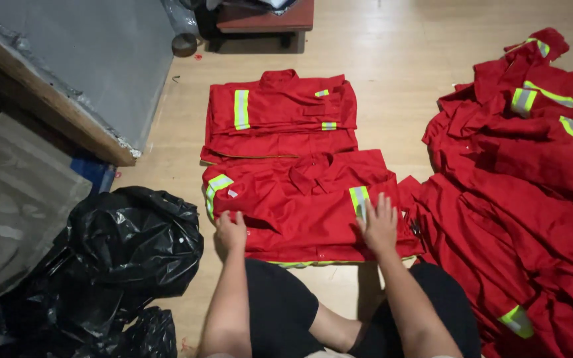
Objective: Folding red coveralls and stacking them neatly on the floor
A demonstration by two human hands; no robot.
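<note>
Near red work shirt (300, 205): lying folded on the wooden floor (392, 59) directly in front of the seated person, collar up, reflective yellow-grey bands showing at both shoulders.
Left hand (231, 232): resting on the shirt's lower left part, fingers curled in, knuckles pressing the cloth; whether it is gripping fabric cannot be told.
Right hand (379, 225): lying flat on the shirt's right side, fingers spread, holding nothing.
Second folded shirt (280, 113): lying just beyond the first, edges touching.
Heap of red garments (532, 185): spreading along the right.
Black plastic bag (121, 252): sitting at the left.
</note>
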